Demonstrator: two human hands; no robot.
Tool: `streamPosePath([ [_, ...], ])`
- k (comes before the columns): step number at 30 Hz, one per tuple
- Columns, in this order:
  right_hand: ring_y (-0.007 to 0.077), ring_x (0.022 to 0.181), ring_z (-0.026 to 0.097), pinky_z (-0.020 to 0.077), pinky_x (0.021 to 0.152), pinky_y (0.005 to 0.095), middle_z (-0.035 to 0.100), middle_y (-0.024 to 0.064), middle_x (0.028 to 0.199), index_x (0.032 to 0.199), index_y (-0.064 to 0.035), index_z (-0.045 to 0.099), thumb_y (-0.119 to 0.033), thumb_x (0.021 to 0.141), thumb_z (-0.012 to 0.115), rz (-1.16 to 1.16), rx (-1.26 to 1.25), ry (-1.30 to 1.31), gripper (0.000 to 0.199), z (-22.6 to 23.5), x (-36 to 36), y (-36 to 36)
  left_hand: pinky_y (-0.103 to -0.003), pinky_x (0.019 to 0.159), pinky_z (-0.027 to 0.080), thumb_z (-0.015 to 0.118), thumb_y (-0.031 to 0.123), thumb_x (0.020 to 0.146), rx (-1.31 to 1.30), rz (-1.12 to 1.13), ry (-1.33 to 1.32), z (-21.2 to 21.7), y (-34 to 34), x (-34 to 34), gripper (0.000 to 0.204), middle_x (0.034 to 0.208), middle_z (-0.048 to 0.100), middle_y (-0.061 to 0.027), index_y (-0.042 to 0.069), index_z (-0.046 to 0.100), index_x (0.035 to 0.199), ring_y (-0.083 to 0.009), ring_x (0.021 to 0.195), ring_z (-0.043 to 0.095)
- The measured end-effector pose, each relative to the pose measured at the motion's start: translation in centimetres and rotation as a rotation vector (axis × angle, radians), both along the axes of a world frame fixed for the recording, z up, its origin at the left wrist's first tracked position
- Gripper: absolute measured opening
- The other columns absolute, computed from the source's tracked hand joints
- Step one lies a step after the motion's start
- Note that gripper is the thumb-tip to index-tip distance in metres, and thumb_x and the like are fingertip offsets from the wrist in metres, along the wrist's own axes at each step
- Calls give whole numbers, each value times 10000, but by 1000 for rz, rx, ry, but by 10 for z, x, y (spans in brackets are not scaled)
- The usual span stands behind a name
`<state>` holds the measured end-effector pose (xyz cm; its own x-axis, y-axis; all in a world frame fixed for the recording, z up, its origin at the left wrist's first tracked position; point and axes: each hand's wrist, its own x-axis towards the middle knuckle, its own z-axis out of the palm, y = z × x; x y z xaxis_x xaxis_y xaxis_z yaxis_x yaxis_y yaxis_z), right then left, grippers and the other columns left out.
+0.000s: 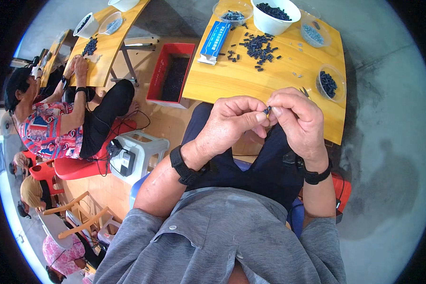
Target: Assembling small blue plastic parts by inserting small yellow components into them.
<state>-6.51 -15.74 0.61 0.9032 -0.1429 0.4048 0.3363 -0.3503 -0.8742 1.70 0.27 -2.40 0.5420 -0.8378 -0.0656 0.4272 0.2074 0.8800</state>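
Dark small plastic piece [267, 110] pinched between left hand [232, 124] and right hand [296, 118], both clamped on it above the lap, near the yellow desk [251, 78], raised close for fine fingertip work.

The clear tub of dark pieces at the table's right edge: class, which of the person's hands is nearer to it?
Right. The right hand is just below-left of the tub; the left hand is farther left.

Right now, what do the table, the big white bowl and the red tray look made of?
Table: looks like wood or laminate, smooth yellow grain-streaked top. White bowl: probably plastic, thin matte wall. Red tray: probably plastic, uniform moulded rim. The small dark piece pinched between both hands is too small to tell.
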Motion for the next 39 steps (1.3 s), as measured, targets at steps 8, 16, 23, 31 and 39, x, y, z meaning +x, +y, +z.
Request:
streamPosePath([
  [8, 197, 697, 603, 493, 614, 279, 608, 119, 821, 906, 16, 602, 52, 825, 568, -11, -79, -45, 95, -2, 1, -3, -281, 666, 542, 563, 51, 899, -13, -29, 119, -2, -3, 1, 122, 924, 649, -129, -37, 611, 968, -170, 742, 629],
  [16, 226, 697, 616, 492, 618, 295, 616, 123, 799, 884, 7, 610, 53, 803, 593, -49, -110, -69, 94, -3, 1, -3, -293, 662, 543, 559, 48, 903, -35, -47, 152, -4, -5, 2, 129, 913, 650, -127, -27, 609, 996, -183, 729, 637],
  [23, 231, 701, 620, 493, 614, 298, 621, 122, 795, 885, 2, 613, 49, 798, 604, -48, -150, -118, 100, -4, 4, -5, -299, 666, 549, 561, 33, 899, -26, -36, 145, 0, -5, 3, 120, 906, 650, -132, -18, 607, 997, -195, 733, 644],
  [31, 180, 692, 614, 505, 622, 273, 622, 114, 849, 900, 19, 603, 54, 833, 577, -91, 7, -109, 80, -8, 3, -2, -298, 667, 551, 573, 40, 891, -4, -58, 107, 3, -5, 6, 121, 912, 649, -142, -34, 610, 979, -187, 734, 639],
  [39, 143, 732, 605, 504, 633, 254, 610, 108, 880, 910, 30, 600, 45, 859, 563, -36, 71, -98, 66, -5, 4, -1, -301, 676, 550, 586, 38, 882, -46, -50, 86, 3, -5, 10, 130, 920, 649, -155, -49, 610, 975, -189, 743, 641],
])
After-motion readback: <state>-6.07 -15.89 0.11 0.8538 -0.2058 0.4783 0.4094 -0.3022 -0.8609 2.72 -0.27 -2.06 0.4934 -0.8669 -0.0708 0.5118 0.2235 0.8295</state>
